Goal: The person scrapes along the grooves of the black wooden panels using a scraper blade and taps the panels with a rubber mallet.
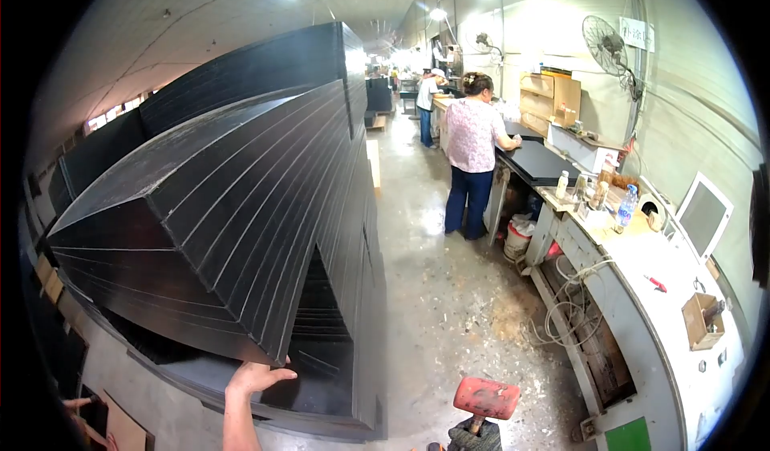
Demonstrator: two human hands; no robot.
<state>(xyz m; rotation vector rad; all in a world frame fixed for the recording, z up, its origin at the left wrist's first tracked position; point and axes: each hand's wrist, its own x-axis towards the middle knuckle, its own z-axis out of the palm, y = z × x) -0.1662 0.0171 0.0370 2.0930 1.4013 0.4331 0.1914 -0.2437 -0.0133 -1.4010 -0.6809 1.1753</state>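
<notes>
My left hand [258,377], bare, is at the lower corner of a tilted stack of black panels [257,202]. Its thumb points right below the panel edge, and the other fingers are partly hidden against the stack. At the bottom edge, my right hand [475,436], in a dark glove, is closed around the handle of a mallet with a worn red head [487,398]. More black panels [321,377] lie flat beneath the tilted stack.
Along the right wall runs a workbench [658,291] with bottles, a small box and a red tool. A person [472,146] stands at it, another [427,106] farther back. Cables [565,315] hang below the bench. Part of someone's arm [80,404] shows at lower left.
</notes>
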